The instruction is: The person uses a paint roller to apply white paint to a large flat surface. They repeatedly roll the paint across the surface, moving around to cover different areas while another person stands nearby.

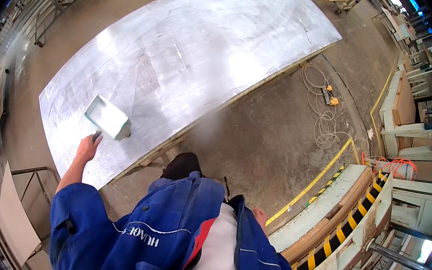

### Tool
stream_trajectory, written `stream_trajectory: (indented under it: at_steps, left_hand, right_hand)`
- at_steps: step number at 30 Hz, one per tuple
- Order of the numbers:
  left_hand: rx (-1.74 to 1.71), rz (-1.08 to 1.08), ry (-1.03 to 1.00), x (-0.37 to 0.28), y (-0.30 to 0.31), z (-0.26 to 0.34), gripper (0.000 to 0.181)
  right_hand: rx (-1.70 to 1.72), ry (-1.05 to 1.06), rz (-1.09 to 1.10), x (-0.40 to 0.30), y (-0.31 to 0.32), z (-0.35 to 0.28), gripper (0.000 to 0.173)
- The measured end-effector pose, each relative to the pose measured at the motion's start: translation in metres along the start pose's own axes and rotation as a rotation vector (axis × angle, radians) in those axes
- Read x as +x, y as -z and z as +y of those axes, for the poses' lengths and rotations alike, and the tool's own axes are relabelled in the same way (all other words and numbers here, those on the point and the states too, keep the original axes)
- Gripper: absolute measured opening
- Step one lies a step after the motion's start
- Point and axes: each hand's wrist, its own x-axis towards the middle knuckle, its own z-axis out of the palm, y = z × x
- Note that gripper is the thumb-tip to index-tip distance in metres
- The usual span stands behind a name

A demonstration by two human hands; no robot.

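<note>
In the head view, my left hand (88, 147) grips the dark handle of a whitish rectangular pan-like tool (107, 117). It is over the near left part of a large board (193, 52); whether it touches the surface is unclear. Glossy and greyish white, the board shows streaks and smears that look wet or filmy. A small dark-edged part shows at the tool's right end. My right hand (260, 217) is low beside the open blue jacket, away from the board, partly hidden by the sleeve; its fingers are too small to read.
Coiled cable with yellow connectors (326, 95) lies on the floor right of the board. Yellow floor tape (310, 183) runs beside a long machine edge with black-and-yellow striping (343, 229). An orange hose (400, 166) is at the right. A pale sheet (17, 216) leans at lower left.
</note>
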Motion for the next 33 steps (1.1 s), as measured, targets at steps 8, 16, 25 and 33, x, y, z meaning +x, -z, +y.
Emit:
stream_trajectory:
  at_steps: [8,16,25,33]
  left_hand:
    - [0.203,0.114,0.042,0.065,0.013,0.066,0.051]
    - [0.017,0.173,0.023,0.298,-0.006,0.249,0.059]
    - [-0.514,0.035,0.094,0.489,-0.024,0.430,0.066]
    - [-0.489,0.028,0.113,0.324,-0.073,0.373,0.055]
  right_hand:
    - [0.020,-0.075,0.015,0.071,0.040,-0.087,0.025]
    - [-0.133,-0.079,0.025,0.110,0.045,-0.154,0.027]
    - [0.026,-0.101,0.108,0.108,0.061,-0.231,0.030]
    - [-0.321,-0.016,-0.160,0.205,0.084,-0.251,0.027]
